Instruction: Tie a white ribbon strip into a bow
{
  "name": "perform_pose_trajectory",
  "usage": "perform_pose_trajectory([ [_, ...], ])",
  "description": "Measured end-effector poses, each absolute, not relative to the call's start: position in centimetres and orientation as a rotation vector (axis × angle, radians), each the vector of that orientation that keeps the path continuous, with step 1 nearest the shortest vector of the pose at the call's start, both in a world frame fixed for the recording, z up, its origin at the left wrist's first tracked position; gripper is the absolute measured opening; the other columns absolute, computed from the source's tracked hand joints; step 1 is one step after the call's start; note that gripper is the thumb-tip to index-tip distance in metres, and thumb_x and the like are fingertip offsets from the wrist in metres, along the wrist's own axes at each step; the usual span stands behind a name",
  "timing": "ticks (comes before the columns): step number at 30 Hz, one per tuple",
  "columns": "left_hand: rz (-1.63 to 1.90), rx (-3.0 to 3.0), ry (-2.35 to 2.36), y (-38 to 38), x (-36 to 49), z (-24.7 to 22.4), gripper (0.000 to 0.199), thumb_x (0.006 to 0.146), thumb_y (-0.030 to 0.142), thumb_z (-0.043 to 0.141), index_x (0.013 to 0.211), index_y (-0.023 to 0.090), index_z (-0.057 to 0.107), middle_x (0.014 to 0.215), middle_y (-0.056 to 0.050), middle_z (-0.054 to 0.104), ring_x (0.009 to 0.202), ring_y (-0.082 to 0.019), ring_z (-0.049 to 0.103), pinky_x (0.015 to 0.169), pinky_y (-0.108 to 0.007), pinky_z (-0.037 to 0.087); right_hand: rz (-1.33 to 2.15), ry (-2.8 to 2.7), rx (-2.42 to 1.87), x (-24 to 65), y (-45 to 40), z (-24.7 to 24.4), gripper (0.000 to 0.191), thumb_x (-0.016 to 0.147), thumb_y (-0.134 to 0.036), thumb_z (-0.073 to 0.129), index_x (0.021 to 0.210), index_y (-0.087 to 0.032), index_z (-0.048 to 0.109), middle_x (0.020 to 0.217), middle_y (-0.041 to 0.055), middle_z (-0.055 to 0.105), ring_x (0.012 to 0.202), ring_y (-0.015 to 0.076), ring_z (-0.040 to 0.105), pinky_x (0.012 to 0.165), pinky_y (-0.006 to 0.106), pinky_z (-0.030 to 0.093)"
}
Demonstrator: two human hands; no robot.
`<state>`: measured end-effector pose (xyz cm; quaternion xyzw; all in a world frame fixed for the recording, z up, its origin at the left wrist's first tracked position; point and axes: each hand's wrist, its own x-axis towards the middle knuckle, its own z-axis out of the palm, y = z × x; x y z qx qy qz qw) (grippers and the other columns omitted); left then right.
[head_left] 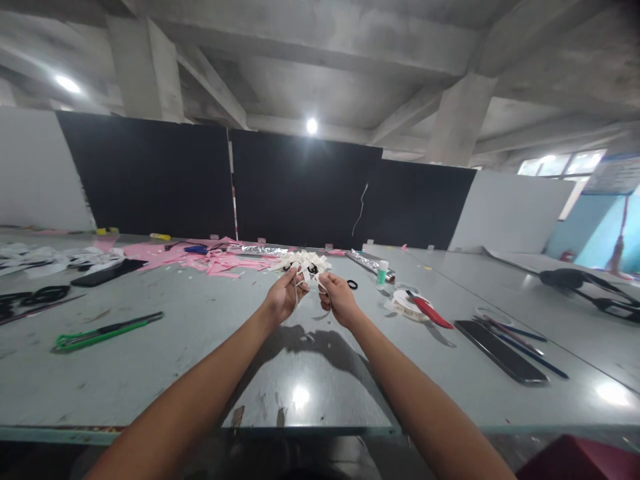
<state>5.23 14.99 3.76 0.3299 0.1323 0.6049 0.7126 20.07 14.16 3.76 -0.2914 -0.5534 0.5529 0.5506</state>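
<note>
Two bare hands, the left hand (283, 297) and the right hand (340, 297), were close together but apart at the frame's centre, thumbs and fingers pinched nearly closed on thin white strips, which called for a light hold near the fingertips and an even pull, without twisting. Right of centre, the tape roll (411, 309) bore marks too blurred to read, as did the glue stick (382, 273) beyond it. Pale strips (305, 259) lay heaped centrally behind the fingers, and the far poster (613, 176), upper right, had illegible writing.
</note>
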Motion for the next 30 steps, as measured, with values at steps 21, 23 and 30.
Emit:
perform_pose_trajectory([
  [21,1.331,1.567,0.617,15.4,6.2,1.2,0.058,0.065,0.012,0.061,0.118,0.022,0.039,0.053,0.008,0.056,0.045,-0.010,0.053,0.050,-0.019,0.038,0.828,-1.714,-0.871,20.5,15.6,2.6,0.027,0.079,-0.045,0.059,0.086,-0.020,0.065,0.061,-0.0011,0.055,0.046,0.0122,0.051,0.032,0.020,0.040],
  [23,1.311,1.549,0.591,15.3,6.3,1.3,0.060,0.065,0.013,0.062,0.119,0.023,0.037,0.051,0.009,0.054,0.044,-0.010,0.052,0.050,-0.019,0.037,0.828,-1.718,-0.862,20.6,15.5,2.8,0.026,0.079,-0.044,0.059,0.084,-0.019,0.064,0.055,-0.0027,0.053,0.042,0.0108,0.049,0.030,0.019,0.040],
  [30,1.290,1.463,0.541,15.6,6.3,1.8,0.063,0.064,0.020,0.070,0.116,0.022,0.034,0.056,0.009,0.056,0.041,-0.009,0.050,0.049,-0.020,0.035,0.916,-1.710,-0.820,20.7,14.8,3.5,0.028,0.078,-0.045,0.059,0.082,-0.017,0.064,0.052,-0.0027,0.057,0.038,0.0107,0.050,0.030,0.020,0.040],
])
